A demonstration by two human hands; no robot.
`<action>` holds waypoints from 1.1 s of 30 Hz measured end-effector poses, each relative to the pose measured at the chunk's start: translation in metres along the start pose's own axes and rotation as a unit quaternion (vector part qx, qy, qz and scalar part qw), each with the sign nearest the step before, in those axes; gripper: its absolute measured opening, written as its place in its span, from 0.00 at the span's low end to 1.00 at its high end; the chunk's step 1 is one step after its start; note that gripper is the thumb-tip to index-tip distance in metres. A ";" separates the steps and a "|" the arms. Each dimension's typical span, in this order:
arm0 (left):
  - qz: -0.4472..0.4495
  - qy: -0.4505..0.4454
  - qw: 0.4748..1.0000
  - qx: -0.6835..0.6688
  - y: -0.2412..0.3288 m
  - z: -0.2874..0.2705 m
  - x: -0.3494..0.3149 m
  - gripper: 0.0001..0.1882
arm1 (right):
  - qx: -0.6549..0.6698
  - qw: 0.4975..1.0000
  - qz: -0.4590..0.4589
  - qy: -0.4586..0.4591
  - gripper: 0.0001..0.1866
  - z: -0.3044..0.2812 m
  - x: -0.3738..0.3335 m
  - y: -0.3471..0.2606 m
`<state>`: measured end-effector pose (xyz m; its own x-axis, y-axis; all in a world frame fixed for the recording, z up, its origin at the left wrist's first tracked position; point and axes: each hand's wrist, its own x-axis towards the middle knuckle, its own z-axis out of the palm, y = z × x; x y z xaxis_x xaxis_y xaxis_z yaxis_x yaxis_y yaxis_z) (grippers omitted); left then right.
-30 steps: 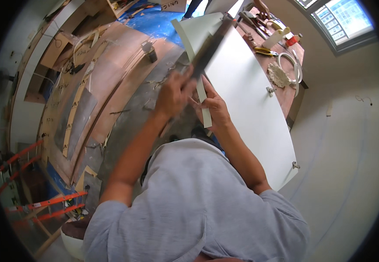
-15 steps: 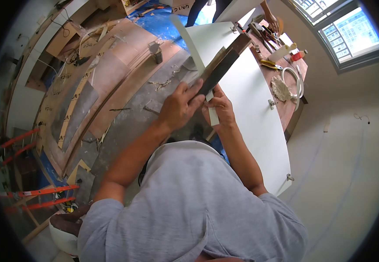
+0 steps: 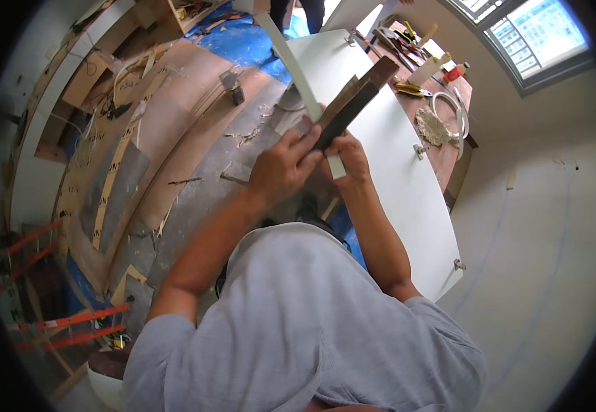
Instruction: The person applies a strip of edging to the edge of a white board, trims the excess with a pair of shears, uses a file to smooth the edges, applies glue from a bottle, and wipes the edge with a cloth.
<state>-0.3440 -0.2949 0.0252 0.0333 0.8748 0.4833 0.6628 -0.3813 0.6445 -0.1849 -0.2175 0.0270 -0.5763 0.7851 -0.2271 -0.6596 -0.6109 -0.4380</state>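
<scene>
My left hand (image 3: 284, 165) grips the lower end of a dark wooden block (image 3: 353, 99) that slants up to the right. My right hand (image 3: 349, 154) holds the same block from the other side and presses against a white edge-banding strip (image 3: 291, 58) that runs along the near edge of a large white panel (image 3: 408, 185). The strip's loose end (image 3: 336, 167) pokes out below my hands. The panel stands on edge in front of me.
Metal hinges (image 3: 419, 150) sit on the white panel. A brown bench (image 3: 442, 134) behind it carries a coil of white strip (image 3: 449, 113), a rag and hand tools. Cardboard sheets, wood offcuts and blue tarp (image 3: 243, 34) cover the floor at left. Orange clamps (image 3: 58, 323) lie at lower left.
Both hands have slid with the wooden block along the panel edge, and the block now tilts further to the right. The view has shifted slightly.
</scene>
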 end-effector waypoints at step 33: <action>-0.056 -0.032 0.994 -0.090 -0.031 -0.008 0.005 0.28 | -0.157 0.985 0.027 -0.073 0.50 -0.025 -0.032 0.025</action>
<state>-0.3707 -0.2814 0.0120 0.0184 0.9299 0.3672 0.5200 -0.3226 0.7909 -0.1707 -0.2557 0.0014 -0.6847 0.7150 -0.1413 -0.4576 -0.5726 -0.6803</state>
